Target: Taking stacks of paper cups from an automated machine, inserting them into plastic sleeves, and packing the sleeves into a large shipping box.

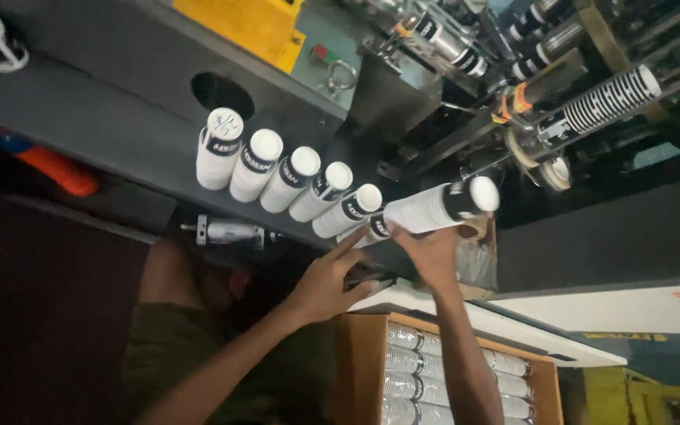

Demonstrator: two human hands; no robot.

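Note:
My right hand (434, 253) grips a long stack of white paper cups with a black band (434, 207), held tilted over the dark machine shelf (120, 118). My left hand (327, 282) is spread open beside it. Its index finger reaches toward a short cup stack (377, 229) at the near end of the row. Several more stacks of the same cups (293, 179) stand in a slanting row on the shelf, each leaning a little.
A cardboard box (360, 362) holding wrapped sleeves of cups sits below my arms. A cup-forming machine (576, 102) with cup stacks on spindles fills the upper right. A round hole (222, 94) opens in the shelf. A yellow panel (238, 24) is above, and an orange object (60, 173) lies at the left.

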